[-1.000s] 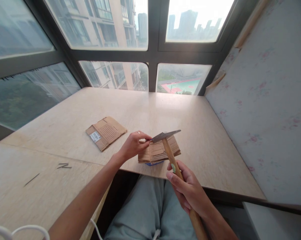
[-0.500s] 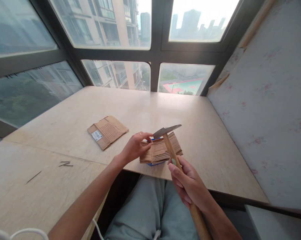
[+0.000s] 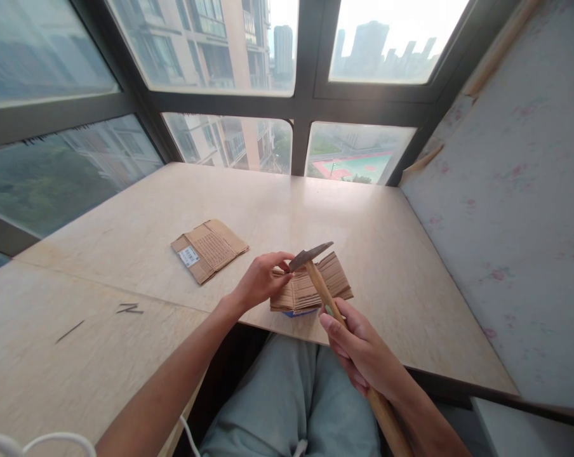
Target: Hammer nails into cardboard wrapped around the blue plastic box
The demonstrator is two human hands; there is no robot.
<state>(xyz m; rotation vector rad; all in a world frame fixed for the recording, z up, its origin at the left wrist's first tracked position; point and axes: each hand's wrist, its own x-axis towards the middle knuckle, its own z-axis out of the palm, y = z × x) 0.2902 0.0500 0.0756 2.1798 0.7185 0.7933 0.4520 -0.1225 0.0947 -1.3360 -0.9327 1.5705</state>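
My right hand (image 3: 351,343) is wrapped round the wooden handle of a hammer (image 3: 321,284). The hammer's metal head hangs over the left part of a stack of corrugated cardboard (image 3: 334,276), close to the fingertips of my left hand (image 3: 265,278). Those left fingers are pinched together above the cardboard's left side; whatever they hold is too small and hidden to name. Under the stack, a blue object (image 3: 300,312) shows at the front, near the table's edge.
A folded cardboard piece (image 3: 211,251) with a white label lies left of centre on the table (image 3: 139,216). Several nails (image 3: 129,309) lie further left, one apart from the others. A white cable (image 3: 53,438) is at bottom left. Windows and a papered wall border the table.
The hammer head has moved slightly left and down, nearer my left fingertips. The whole view has shifted a little, so the table's objects appear further right.
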